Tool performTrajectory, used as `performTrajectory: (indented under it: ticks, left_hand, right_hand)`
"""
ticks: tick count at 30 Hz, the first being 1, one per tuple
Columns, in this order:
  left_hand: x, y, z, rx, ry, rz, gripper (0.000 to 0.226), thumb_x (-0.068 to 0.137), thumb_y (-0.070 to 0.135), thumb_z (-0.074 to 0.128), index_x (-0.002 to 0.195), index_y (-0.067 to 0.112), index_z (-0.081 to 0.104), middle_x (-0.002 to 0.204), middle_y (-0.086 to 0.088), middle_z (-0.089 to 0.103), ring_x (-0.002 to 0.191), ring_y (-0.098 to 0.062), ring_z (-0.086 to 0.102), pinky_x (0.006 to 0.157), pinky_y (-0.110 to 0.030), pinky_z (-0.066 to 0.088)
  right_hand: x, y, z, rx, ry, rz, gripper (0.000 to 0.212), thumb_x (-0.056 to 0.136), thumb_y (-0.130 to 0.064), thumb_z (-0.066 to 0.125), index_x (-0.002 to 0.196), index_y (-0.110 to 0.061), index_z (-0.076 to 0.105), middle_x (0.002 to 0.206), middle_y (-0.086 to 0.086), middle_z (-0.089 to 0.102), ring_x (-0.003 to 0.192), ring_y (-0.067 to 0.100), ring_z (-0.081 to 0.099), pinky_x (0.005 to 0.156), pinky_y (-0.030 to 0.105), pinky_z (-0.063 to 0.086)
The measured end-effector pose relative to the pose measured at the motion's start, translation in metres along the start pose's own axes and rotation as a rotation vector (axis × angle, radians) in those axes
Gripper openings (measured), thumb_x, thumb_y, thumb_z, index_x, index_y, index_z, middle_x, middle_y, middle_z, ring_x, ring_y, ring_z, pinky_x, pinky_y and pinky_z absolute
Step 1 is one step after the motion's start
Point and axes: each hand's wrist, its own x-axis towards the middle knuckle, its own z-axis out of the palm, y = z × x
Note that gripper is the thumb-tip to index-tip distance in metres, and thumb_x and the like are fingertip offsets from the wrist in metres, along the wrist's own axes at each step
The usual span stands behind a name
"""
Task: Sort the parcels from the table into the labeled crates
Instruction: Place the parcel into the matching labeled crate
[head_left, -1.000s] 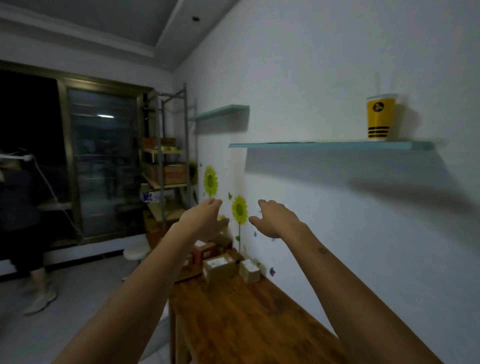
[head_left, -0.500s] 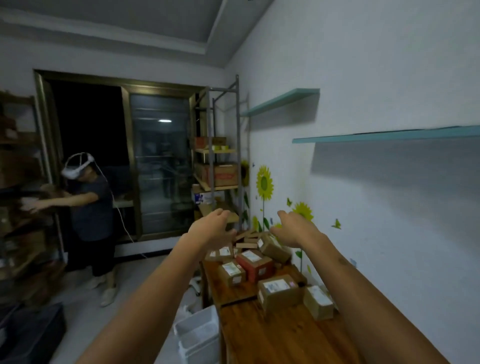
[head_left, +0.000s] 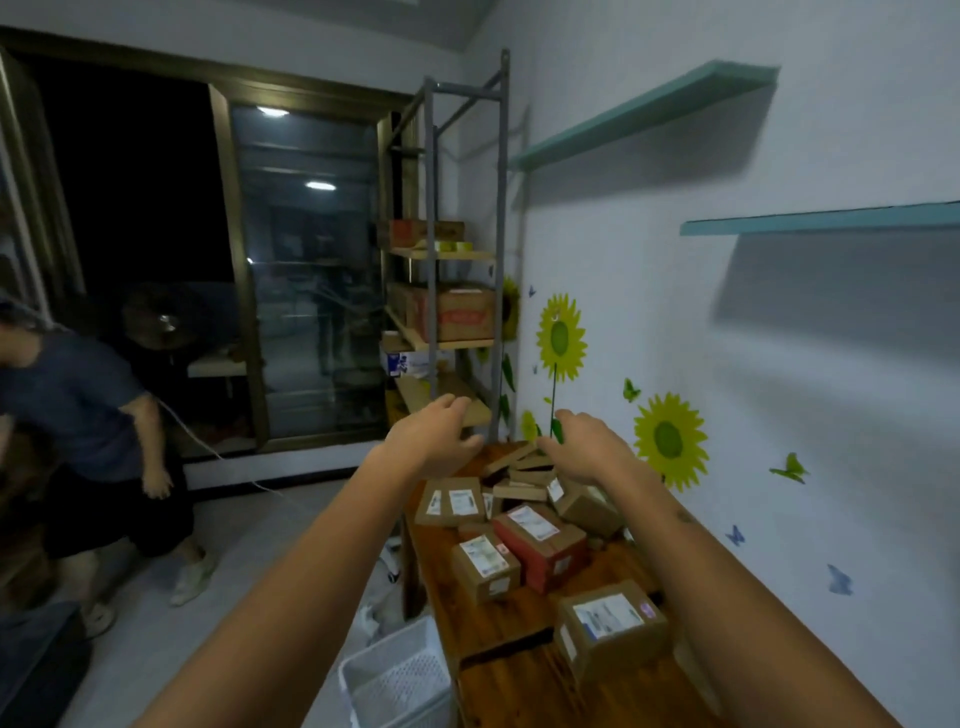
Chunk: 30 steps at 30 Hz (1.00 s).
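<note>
Now the parcels (head_left: 524, 525) have come into view under my empty, loosely open left hand (head_left: 428, 436) and right hand (head_left: 587, 447), ready for picking

Two bare hands reach out over parcels on a wooden counter (head_left: 524, 613)

Left hand (head_left: 431, 436) and right hand (head_left: 587, 447) hover empty above the far cardboard heap (head_left: 519, 475); nearer on the counter sit a red parcel (head_left: 540, 545) and a brown parcel (head_left: 610, 631) (labels unreadable); a white crate (head_left: 400, 680) stands left of it.
</note>
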Motion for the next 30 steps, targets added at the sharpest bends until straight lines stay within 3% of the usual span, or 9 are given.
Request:
performTrajectory:
  ticks: [9, 16, 21, 24, 28, 30]
  left_hand:
    - [0.18, -0.109, 0.06, -0.056, -0.137, 0.073, 0.061, 0.103, 0.046, 0.045, 0.154, 0.017, 0.029, 0.156, -0.01, 0.037, 0.137, -0.029, 0.043, 0.109, -0.043, 0.042]
    - [0.301, -0.111, 0.149, -0.103, -0.291, 0.206, 0.059, 0.104, 0.045, 0.043, 0.154, 0.016, 0.031, 0.157, -0.009, 0.035, 0.137, -0.028, 0.043, 0.108, -0.041, 0.041]
    - [0.37, -0.094, 0.219, -0.141, -0.373, 0.27, 0.063, 0.097, 0.056, 0.042, 0.151, 0.025, 0.034, 0.155, -0.008, 0.04, 0.134, -0.028, 0.045, 0.109, -0.043, 0.042]
    - [0.398, -0.086, 0.255, -0.167, -0.38, 0.344, 0.066, 0.097, 0.054, 0.047, 0.156, 0.032, 0.025, 0.158, -0.005, 0.036, 0.143, -0.029, 0.035, 0.115, -0.042, 0.033]
    - [0.438, -0.072, 0.312, -0.188, -0.44, 0.38, 0.072, 0.096, 0.062, 0.041, 0.157, 0.028, 0.025, 0.161, -0.002, 0.03, 0.147, -0.027, 0.03, 0.118, -0.041, 0.029]
    - [0.464, -0.066, 0.346, -0.194, -0.486, 0.404, 0.082, 0.085, 0.073, 0.029, 0.155, 0.029, 0.029, 0.16, -0.002, 0.034, 0.144, -0.026, 0.035, 0.117, -0.044, 0.034]
  right_hand:
    - [0.16, -0.002, 0.07, 0.019, -0.016, 0.214, 0.062, 0.105, -0.044, 0.045, 0.151, -0.004, 0.035, 0.147, 0.02, 0.047, 0.13, 0.036, 0.049, 0.099, 0.038, 0.044]
    - [0.243, 0.062, 0.115, 0.038, -0.034, 0.435, 0.067, 0.104, -0.051, 0.043, 0.15, -0.003, 0.034, 0.149, 0.022, 0.043, 0.135, 0.04, 0.043, 0.106, 0.045, 0.043]
    - [0.282, 0.122, 0.153, 0.15, -0.038, 0.608, 0.066, 0.106, -0.046, 0.043, 0.153, -0.001, 0.031, 0.155, 0.023, 0.037, 0.141, 0.038, 0.039, 0.111, 0.042, 0.036]
    - [0.296, 0.145, 0.175, 0.231, -0.045, 0.717, 0.066, 0.106, -0.045, 0.043, 0.152, 0.001, 0.031, 0.158, 0.022, 0.035, 0.143, 0.036, 0.037, 0.112, 0.038, 0.034]
    - [0.306, 0.162, 0.205, 0.301, -0.079, 0.846, 0.045, 0.109, -0.029, 0.041, 0.136, 0.005, 0.053, 0.141, 0.025, 0.054, 0.129, 0.037, 0.053, 0.098, 0.033, 0.043]
    - [0.318, 0.167, 0.219, 0.401, -0.063, 0.912, 0.036, 0.107, -0.023, 0.046, 0.132, 0.002, 0.055, 0.133, 0.017, 0.06, 0.119, 0.031, 0.059, 0.075, 0.016, 0.049]
